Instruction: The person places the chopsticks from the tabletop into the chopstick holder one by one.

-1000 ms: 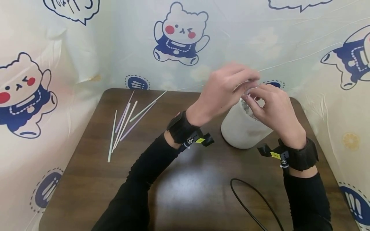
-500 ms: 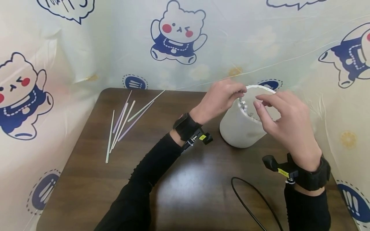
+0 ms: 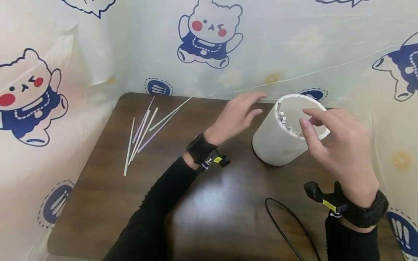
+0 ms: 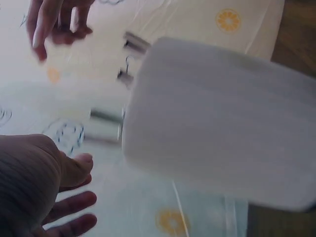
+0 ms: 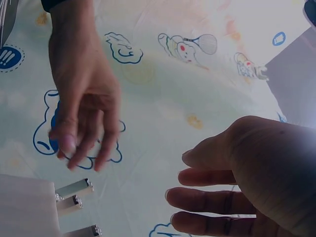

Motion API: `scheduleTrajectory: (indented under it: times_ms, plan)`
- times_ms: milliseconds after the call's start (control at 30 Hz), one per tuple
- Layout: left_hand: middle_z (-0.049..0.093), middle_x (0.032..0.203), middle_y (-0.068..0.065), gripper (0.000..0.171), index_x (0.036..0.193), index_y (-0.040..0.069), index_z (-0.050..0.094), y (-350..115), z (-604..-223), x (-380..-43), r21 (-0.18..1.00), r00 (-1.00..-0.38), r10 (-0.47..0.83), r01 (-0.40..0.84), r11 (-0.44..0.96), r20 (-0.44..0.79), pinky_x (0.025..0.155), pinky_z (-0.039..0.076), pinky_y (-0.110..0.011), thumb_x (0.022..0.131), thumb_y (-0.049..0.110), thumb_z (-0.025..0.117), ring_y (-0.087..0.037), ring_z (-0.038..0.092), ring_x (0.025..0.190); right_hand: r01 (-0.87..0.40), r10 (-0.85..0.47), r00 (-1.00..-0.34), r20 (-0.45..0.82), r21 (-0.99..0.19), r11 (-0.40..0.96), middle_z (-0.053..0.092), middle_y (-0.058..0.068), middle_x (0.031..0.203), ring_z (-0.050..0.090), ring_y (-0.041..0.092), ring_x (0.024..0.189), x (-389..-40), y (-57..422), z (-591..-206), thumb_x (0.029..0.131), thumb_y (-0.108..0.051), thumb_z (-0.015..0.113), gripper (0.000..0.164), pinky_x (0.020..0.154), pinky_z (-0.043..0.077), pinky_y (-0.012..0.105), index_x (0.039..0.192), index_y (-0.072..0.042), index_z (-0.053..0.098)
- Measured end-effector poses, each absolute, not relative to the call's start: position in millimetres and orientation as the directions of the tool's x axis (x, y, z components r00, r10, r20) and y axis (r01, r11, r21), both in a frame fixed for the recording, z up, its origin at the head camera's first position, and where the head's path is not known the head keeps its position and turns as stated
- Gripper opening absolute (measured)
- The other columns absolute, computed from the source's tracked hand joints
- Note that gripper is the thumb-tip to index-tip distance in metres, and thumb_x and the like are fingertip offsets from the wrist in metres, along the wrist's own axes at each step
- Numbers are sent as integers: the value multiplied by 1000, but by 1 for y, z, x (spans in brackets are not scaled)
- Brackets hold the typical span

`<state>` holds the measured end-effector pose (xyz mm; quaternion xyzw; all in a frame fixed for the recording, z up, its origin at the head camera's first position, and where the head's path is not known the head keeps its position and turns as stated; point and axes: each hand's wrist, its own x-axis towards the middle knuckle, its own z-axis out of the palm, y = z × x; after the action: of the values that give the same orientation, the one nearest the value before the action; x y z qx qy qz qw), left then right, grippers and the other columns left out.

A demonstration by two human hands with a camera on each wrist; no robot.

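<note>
A white cylindrical container (image 3: 277, 143) stands upright at the table's back right. Small silvery pieces (image 3: 282, 117) show along its inner left rim. In the right wrist view, several short rod-like pieces with silver ends (image 5: 74, 188) stick out past the rim. To the container's left, my left hand (image 3: 233, 117) hangs in the air, fingers spread and holding nothing. On the other side, my right hand (image 3: 346, 148) hovers at the rim's right, thumb and fingers apart, nothing seen between them. Whether it touches the rim I cannot tell. The container's bottom inside is hidden.
Several thin pastel sticks (image 3: 129, 146) in green, white and purple lie loosely on the left of the brown table (image 3: 98, 203). A black cable (image 3: 275, 199) loops near the front right. Patterned sheeting (image 3: 137, 43) hangs behind and beside the table.
Both hands were together above the container's rim, then parted. My left hand has drawn back to the left and opened out; the right has moved right and toward me. The sticks lie still.
</note>
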<state>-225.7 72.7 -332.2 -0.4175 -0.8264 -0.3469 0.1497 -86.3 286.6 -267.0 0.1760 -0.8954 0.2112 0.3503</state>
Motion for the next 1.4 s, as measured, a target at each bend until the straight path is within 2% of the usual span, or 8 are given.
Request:
scheduleTrajectory:
  times_ms: [100, 267, 467, 667, 900, 1067, 1200, 1400]
  plan:
    - [68, 133, -9, 43, 138, 7, 59, 41, -349, -234, 478, -710, 521, 704, 525, 473, 112, 47, -34, 98, 20, 68, -23, 63, 124, -500, -194, -664, 722, -236, 833, 73, 22, 83, 61, 32, 80, -84, 282, -266, 97, -31, 62, 37, 86, 30, 4, 113, 0, 75]
    - [72, 123, -13, 38, 129, 7, 63, -35, -385, -237, 455, -895, 388, 447, 771, 222, 99, 54, -44, 95, 23, 71, -29, 67, 111, -571, -235, -610, 757, -214, 792, 72, 19, 79, 63, 31, 77, -79, 272, -271, 99, -38, 57, 45, 89, 34, 3, 107, 1, 76]
    - [71, 83, -25, 18, 91, -6, 67, -138, -428, -209, 245, -979, 127, 163, 956, 158, 63, 56, -55, 86, 10, 75, -44, 69, 75, -604, -289, -617, 732, -205, 770, 72, 15, 80, 62, 22, 75, -75, 265, -275, 101, -41, 54, 47, 82, 39, 7, 102, 0, 76]
    - [68, 86, -34, 22, 91, -13, 66, -190, -452, -193, 267, -999, -14, -3, 964, 38, 58, 54, -61, 91, 9, 70, -52, 68, 77, -613, -290, -611, 737, -209, 762, 70, 11, 76, 59, 18, 73, -76, 262, -280, 101, -40, 54, 44, 72, 40, 16, 100, -1, 77]
    - [63, 90, -35, 21, 91, -15, 65, -200, -456, -181, 285, -1000, 6, 0, 959, -21, 60, 54, -58, 92, 6, 65, -50, 62, 83, -632, -303, -607, 735, -215, 745, 71, 10, 76, 60, 18, 74, -79, 257, -281, 101, -40, 54, 44, 71, 40, 16, 102, -2, 77]
    - [60, 79, -35, 17, 98, -17, 54, -193, -439, -165, 247, -994, 18, 45, 968, 108, 53, 52, -58, 90, -3, 58, -51, 62, 72, -622, -311, -617, 723, -207, 755, 71, 12, 78, 61, 18, 74, -78, 261, -280, 101, -40, 53, 46, 72, 40, 15, 104, 0, 76]
    - [61, 72, -28, 14, 103, -10, 52, -181, -412, -160, 318, -966, 10, 95, 943, 260, 47, 46, -52, 98, 2, 57, -44, 61, 61, -605, -287, -628, 723, -222, 765, 72, 15, 80, 61, 20, 75, -77, 265, -279, 101, -41, 54, 48, 77, 38, 7, 106, 2, 75]
    - [64, 80, -20, 18, 107, -6, 57, -158, -383, -161, 423, -890, 21, 237, 875, 456, 55, 38, -36, 101, 10, 61, -30, 52, 64, -583, -248, -640, 727, -249, 773, 72, 16, 79, 59, 19, 75, -75, 270, -279, 100, -39, 56, 46, 82, 36, 0, 108, 2, 75]
